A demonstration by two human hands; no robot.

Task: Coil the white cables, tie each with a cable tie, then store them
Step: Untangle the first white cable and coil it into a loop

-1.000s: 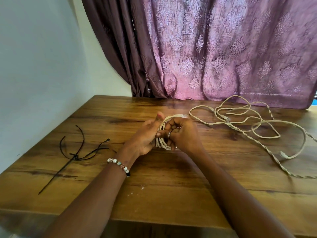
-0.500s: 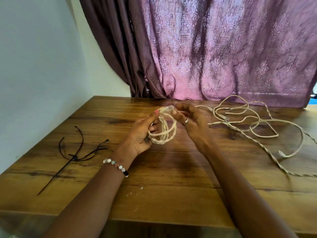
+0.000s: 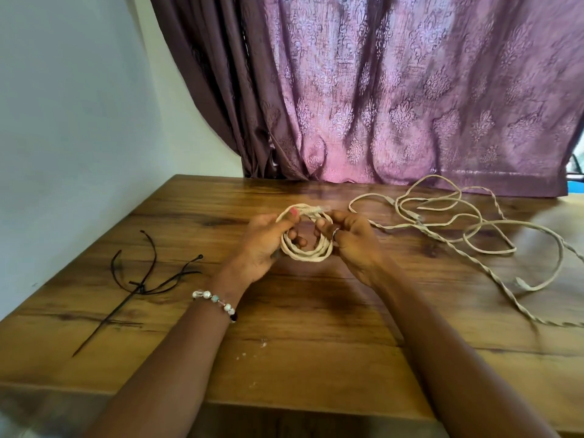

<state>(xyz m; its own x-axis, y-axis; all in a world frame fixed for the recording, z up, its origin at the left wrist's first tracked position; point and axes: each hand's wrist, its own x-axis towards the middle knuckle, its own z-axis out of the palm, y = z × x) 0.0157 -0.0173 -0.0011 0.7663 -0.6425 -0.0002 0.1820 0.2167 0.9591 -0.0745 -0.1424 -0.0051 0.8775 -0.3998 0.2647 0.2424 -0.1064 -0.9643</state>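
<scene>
Glossy wood table (image 3: 316, 358), patterned cloth curtain (image 3: 410, 90)

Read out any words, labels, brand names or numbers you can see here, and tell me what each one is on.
No text is readable in this picture.
coiled white cable, held by both hands: no print visible; plug end too blurred to tell.
loose white cables: no markings visible.
black cable ties: no lettering visible.
curtain: floral pattern only, no words.
</scene>
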